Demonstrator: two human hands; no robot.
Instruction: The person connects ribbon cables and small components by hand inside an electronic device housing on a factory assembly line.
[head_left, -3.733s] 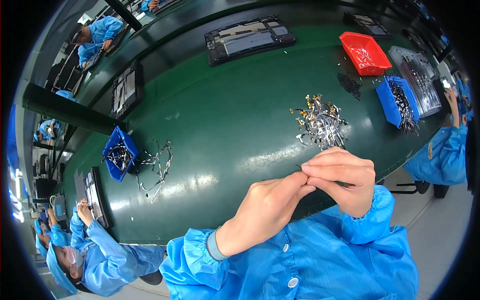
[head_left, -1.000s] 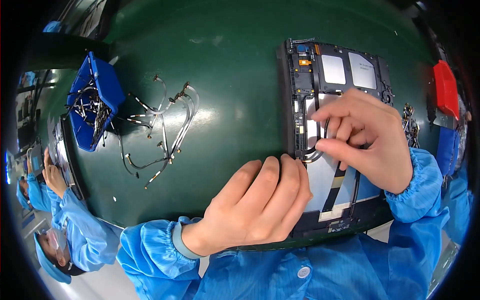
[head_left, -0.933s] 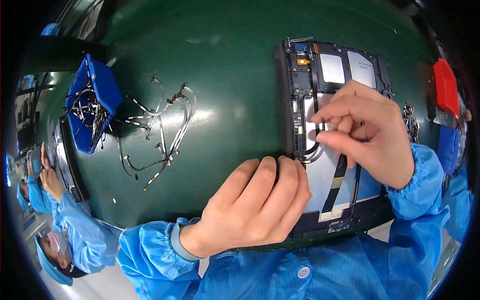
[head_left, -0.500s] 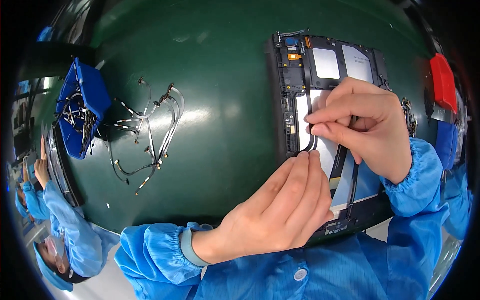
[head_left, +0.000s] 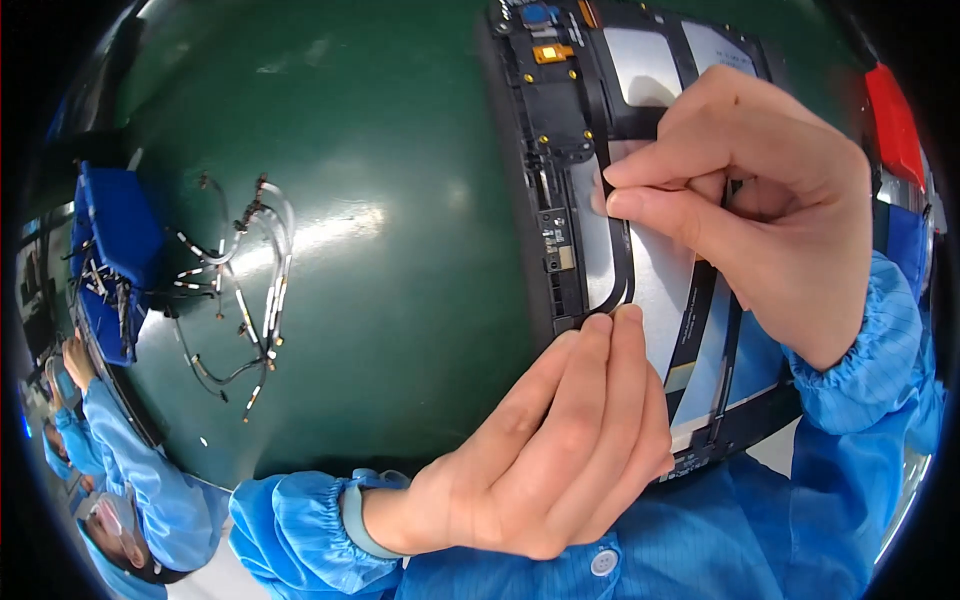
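Note:
An opened flat electronic device (head_left: pixel 555 105), like a tablet, lies in front of me on the right, with a black frame and silver panels inside. Along its left part runs a thin black cable (head_left: pixel 628 262) that curves near the lower end. My right hand (head_left: pixel 775 200) pinches this cable between thumb and index finger, higher up. At the lower curve, my left hand (head_left: pixel 555 450) has its fingertips pressed together on the cable. Its thumb is mostly hidden. The other fingers of my right hand are curled over the silver panel.
Several loose thin cables (head_left: pixel 270 270) lie on the green table (head_left: pixel 400 150) to the left. Beyond them a blue bin (head_left: pixel 125 225) holds more cables. A red bin (head_left: pixel 893 125) and another blue bin (head_left: pixel 905 240) stand at the right. A co-worker in blue (head_left: pixel 150 450) sits at far left.
The view has shifted, and the device appears larger and higher. My right hand still pinches the cable, a little farther above my left hand, which stays at the curve.

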